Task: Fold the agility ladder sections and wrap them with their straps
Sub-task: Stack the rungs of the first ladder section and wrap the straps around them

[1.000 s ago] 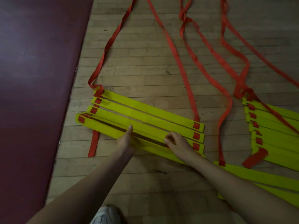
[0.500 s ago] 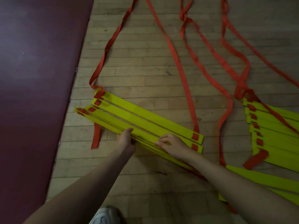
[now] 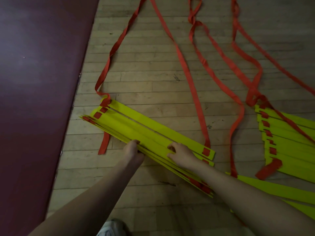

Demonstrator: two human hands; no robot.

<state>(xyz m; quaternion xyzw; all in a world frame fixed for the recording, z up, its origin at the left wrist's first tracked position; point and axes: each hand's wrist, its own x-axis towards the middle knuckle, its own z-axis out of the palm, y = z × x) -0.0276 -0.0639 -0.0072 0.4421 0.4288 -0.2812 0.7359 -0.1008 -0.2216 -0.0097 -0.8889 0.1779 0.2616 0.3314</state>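
Observation:
A set of yellow ladder rungs (image 3: 153, 132) lies slanted on the wooden floor, joined by red straps. The near rungs are bunched on edge into a tight stack, while two far rungs still lie flat. My left hand (image 3: 132, 150) grips the near edge of the stack around its middle. My right hand (image 3: 180, 155) lies on top of the rungs further right, fingers curled over them. Two long red straps (image 3: 190, 77) run from the rungs' ends up the floor. A short strap end (image 3: 104, 143) pokes out under the left side.
A second bunch of yellow rungs (image 3: 289, 142) with its own red straps (image 3: 238, 68) lies at the right. More yellow rungs (image 3: 276, 189) lie under my right forearm. A dark red mat (image 3: 37, 82) covers the floor on the left. A shoe (image 3: 110, 227) shows at the bottom.
The near rungs have been pushed up and together from lying flat and spread into a tight stack on edge. Both hands have shifted slightly away from me with them.

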